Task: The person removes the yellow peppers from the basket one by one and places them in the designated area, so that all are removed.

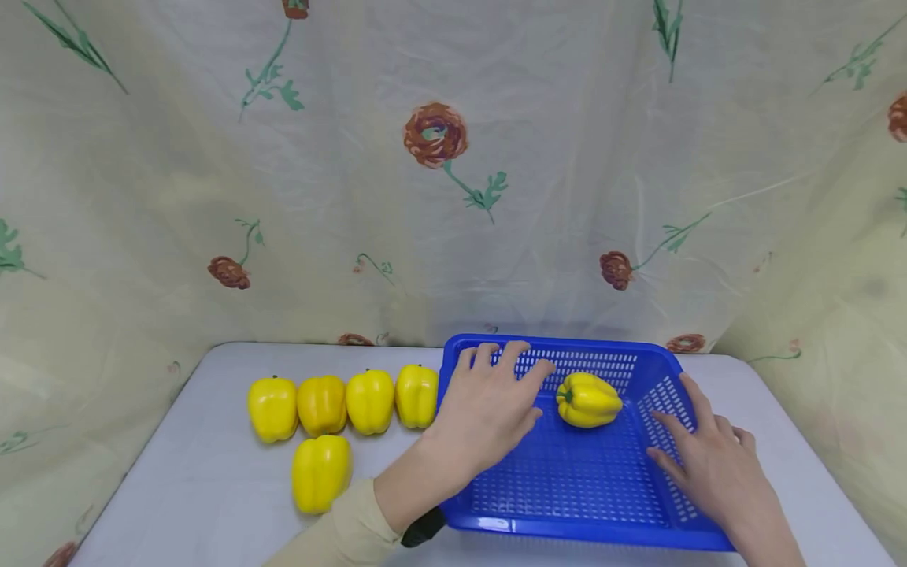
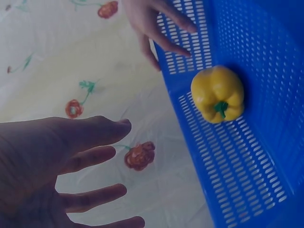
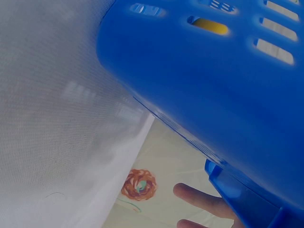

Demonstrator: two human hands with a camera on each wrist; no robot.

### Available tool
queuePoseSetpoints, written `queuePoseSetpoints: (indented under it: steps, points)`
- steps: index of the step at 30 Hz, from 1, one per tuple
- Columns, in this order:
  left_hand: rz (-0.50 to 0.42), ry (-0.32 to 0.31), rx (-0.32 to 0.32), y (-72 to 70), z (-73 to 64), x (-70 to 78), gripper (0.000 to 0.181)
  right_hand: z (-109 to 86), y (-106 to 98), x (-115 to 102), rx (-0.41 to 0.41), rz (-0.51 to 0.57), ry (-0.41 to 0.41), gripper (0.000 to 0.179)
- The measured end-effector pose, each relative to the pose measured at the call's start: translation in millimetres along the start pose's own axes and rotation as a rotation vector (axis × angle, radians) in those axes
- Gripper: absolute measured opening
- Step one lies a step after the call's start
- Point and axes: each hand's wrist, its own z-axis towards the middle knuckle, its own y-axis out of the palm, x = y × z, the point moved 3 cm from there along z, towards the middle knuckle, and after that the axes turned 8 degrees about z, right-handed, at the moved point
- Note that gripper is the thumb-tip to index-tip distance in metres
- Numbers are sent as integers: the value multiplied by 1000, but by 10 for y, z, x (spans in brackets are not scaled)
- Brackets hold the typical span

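A blue perforated basket [image 1: 567,531] stands on the table with one yellow bell pepper [image 1: 590,400] lying on its side near the back right. Over the basket's left part is my left hand [image 1: 489,413], its fingers spread and nothing in them. The left wrist view shows this hand [image 2: 61,166] apart from the pepper [image 2: 217,94]. At the basket's right rim is my right hand [image 1: 719,465], with some loosely extended fingers over the inside and others outside the wall. Two straight fingers [image 3: 202,199] show beyond the basket's outer wall [image 3: 190,80] in the right wrist view.
Left of the basket, several yellow bell peppers [image 1: 322,405] stand in a row, with another pepper [image 1: 321,472] in front. A white cloth covers the table [image 1: 184,457]. A flower-printed curtain [image 1: 340,197] hangs behind and at both sides.
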Motion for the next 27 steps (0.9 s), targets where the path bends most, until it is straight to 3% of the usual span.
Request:
queuePoseSetpoints:
  steps: [4,11,20,27]
  points:
    - [-35,10,-24,70,95,83,51,17,-5,-1,-7,0,6,56]
    - [-33,13,-3,150,297,201,48,27,-4,1,-18,-11,13,56]
    - [-34,16,-27,231,552,215,48,14,5,-1,-11,-24,14,56]
    - [-25,24,-135,308,692,300,54,17,7,-2,-12,-26,16,56]
